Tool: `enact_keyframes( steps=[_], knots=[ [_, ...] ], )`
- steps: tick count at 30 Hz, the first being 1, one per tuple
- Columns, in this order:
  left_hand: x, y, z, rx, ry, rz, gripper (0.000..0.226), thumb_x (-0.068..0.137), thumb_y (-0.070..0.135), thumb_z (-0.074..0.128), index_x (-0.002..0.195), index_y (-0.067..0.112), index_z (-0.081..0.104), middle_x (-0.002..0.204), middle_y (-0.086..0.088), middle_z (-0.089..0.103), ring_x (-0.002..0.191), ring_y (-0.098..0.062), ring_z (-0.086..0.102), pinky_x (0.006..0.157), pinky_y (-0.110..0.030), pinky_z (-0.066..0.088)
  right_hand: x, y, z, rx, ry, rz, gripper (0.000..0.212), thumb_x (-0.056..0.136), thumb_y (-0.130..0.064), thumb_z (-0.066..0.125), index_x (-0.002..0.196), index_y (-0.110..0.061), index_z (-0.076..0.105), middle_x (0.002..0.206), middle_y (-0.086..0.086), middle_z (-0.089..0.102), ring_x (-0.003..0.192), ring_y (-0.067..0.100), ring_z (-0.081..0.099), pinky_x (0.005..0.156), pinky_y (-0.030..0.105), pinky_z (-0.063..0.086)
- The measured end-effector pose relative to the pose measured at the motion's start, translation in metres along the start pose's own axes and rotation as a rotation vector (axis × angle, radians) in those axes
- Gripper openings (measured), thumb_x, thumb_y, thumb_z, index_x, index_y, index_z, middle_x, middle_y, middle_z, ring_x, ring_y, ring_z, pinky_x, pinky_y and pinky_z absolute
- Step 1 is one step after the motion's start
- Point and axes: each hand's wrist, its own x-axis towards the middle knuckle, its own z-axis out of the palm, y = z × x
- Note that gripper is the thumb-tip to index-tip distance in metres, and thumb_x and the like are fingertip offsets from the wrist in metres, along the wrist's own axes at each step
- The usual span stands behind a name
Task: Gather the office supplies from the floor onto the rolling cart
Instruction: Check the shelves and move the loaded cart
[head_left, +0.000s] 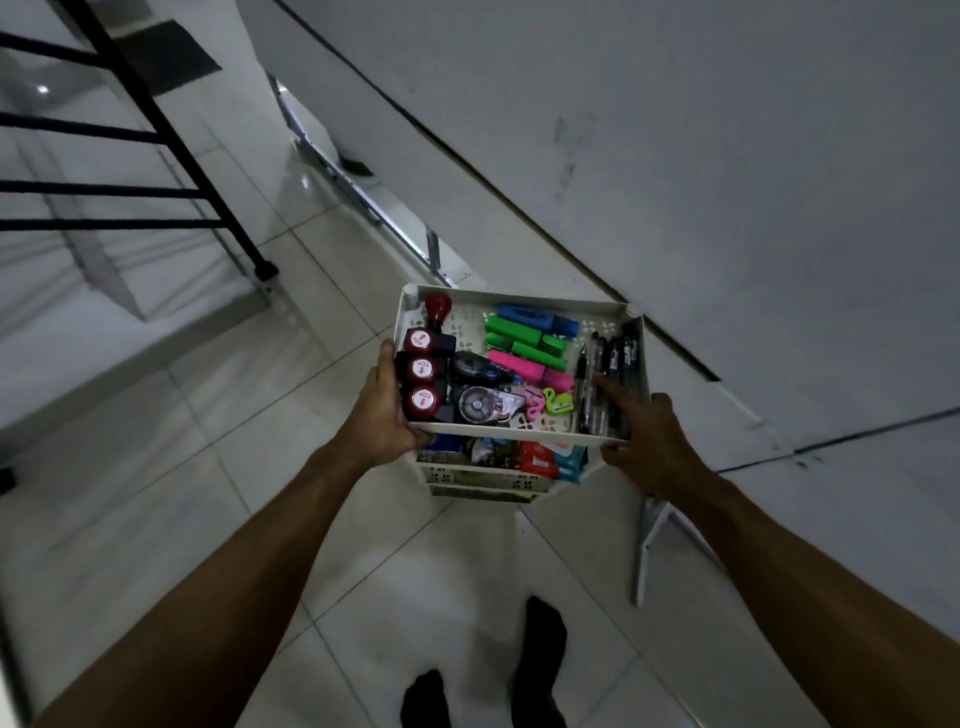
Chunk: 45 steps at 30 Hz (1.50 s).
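Observation:
The white rolling cart (519, 297) stands on the tiled floor ahead of me. Its top tray holds red stamps (422, 370), correction tape dispensers (480, 404), blue, green and pink highlighters (524, 338), small clips and black pens (613, 364). Lower shelves show a red packet (537, 460) and other items, partly hidden by the top tray. My left hand (384, 410) grips the tray's near left corner, thumb along the left wall. My right hand (649, 441) holds the near right corner, its index finger stretched over the rim onto the pens.
A black stair railing (156, 124) and steps lie to the left. A white wall (675, 156) runs along the right, with a folded metal frame (363, 202) against its base. A white bracket-like piece (649, 545) lies right of the cart. My feet in dark socks (540, 660) stand below.

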Motion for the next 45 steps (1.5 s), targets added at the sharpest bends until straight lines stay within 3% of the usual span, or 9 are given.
enact_keyframes(
  steps=[8, 16, 21, 28, 31, 33, 36, 39, 45],
  knots=[
    [0.048, 0.031, 0.038, -0.037, -0.129, 0.033, 0.125, 0.041, 0.044, 0.079, 0.146, 0.038, 0.01, 0.139, -0.009, 0.044, 0.121, -0.029, 0.051, 0.097, -0.05, 0.047, -0.011, 0.047, -0.02, 0.021, 0.056, 0.099, 0.095, 0.073, -0.003, 0.077, 0.15, -0.023, 0.026, 0.117, 0.024, 0.044, 0.103, 0.027, 0.04, 0.079, 0.024, 0.033],
    [0.072, 0.092, 0.064, -0.024, -0.23, 0.419, 0.123, 0.046, 0.042, 0.087, 0.144, 0.009, 0.022, 0.133, 0.008, 0.048, 0.125, -0.007, 0.047, 0.102, -0.032, 0.043, -0.025, 0.083, -0.023, 0.149, 0.145, 0.237, 0.105, 0.067, -0.004, 0.079, 0.148, -0.04, 0.023, 0.117, 0.016, 0.047, 0.103, 0.025, 0.049, 0.087, 0.027, 0.047],
    [0.095, 0.112, 0.076, -0.005, -0.272, 0.48, 0.123, 0.049, 0.046, 0.09, 0.145, 0.009, 0.023, 0.138, 0.001, 0.049, 0.129, -0.014, 0.047, 0.104, -0.049, 0.042, -0.037, 0.091, -0.03, 0.163, 0.193, 0.315, 0.098, 0.072, -0.002, 0.078, 0.15, -0.031, 0.025, 0.123, 0.019, 0.044, 0.111, 0.033, 0.045, 0.086, 0.025, 0.041],
    [0.122, 0.144, 0.094, 0.056, -0.364, 0.599, 0.098, 0.058, 0.028, 0.085, 0.135, 0.034, 0.025, 0.12, 0.041, 0.047, 0.114, 0.017, 0.046, 0.09, -0.011, 0.045, -0.053, 0.091, -0.029, 0.242, 0.262, 0.431, 0.095, 0.074, -0.007, 0.078, 0.15, -0.031, 0.026, 0.12, 0.018, 0.04, 0.104, 0.027, 0.04, 0.093, 0.034, 0.045],
    [0.135, 0.157, 0.103, 0.049, -0.385, 0.648, 0.091, 0.062, 0.014, 0.083, 0.129, 0.037, 0.026, 0.117, 0.05, 0.042, 0.11, 0.026, 0.041, 0.086, -0.003, 0.042, -0.056, 0.096, -0.025, 0.266, 0.315, 0.476, 0.095, 0.076, -0.002, 0.075, 0.15, -0.032, 0.025, 0.118, 0.016, 0.041, 0.082, 0.004, 0.033, 0.07, 0.004, 0.038],
    [0.147, 0.164, 0.111, 0.051, -0.399, 0.657, 0.089, 0.063, 0.013, 0.084, 0.126, 0.038, 0.026, 0.112, 0.043, 0.046, 0.106, 0.029, 0.037, 0.083, 0.003, 0.035, -0.056, 0.097, -0.025, 0.278, 0.334, 0.491, 0.094, 0.077, 0.003, 0.073, 0.151, -0.031, 0.024, 0.118, 0.016, 0.04, 0.074, -0.001, 0.03, 0.054, 0.0, 0.035],
    [0.165, 0.167, 0.117, 0.093, -0.429, 0.615, 0.098, 0.064, 0.015, 0.086, 0.139, 0.028, 0.023, 0.119, 0.019, 0.048, 0.116, 0.011, 0.038, 0.095, -0.006, 0.038, -0.054, 0.097, -0.026, 0.328, 0.373, 0.515, 0.094, 0.077, 0.007, 0.07, 0.15, -0.03, 0.024, 0.118, 0.016, 0.039, 0.075, -0.004, 0.03, 0.058, -0.006, 0.035],
    [0.176, 0.168, 0.112, 0.16, -0.449, 0.602, 0.117, 0.06, 0.027, 0.084, 0.151, 0.022, 0.011, 0.136, -0.006, 0.047, 0.13, -0.021, 0.042, 0.106, -0.049, 0.041, -0.046, 0.091, -0.028, 0.374, 0.388, 0.565, 0.093, 0.078, 0.008, 0.069, 0.15, -0.032, 0.024, 0.118, 0.014, 0.035, 0.073, -0.001, 0.031, 0.051, -0.002, 0.038],
    [0.163, 0.17, 0.104, 0.069, -0.485, 0.706, 0.09, 0.07, 0.025, 0.078, 0.142, 0.028, 0.023, 0.122, 0.025, 0.053, 0.117, 0.006, 0.05, 0.098, -0.025, 0.047, -0.051, 0.078, -0.02, 0.355, 0.39, 0.583, 0.095, 0.077, 0.007, 0.07, 0.15, -0.033, 0.024, 0.115, 0.012, 0.037, 0.071, -0.001, 0.029, 0.054, -0.003, 0.037]
  ],
)
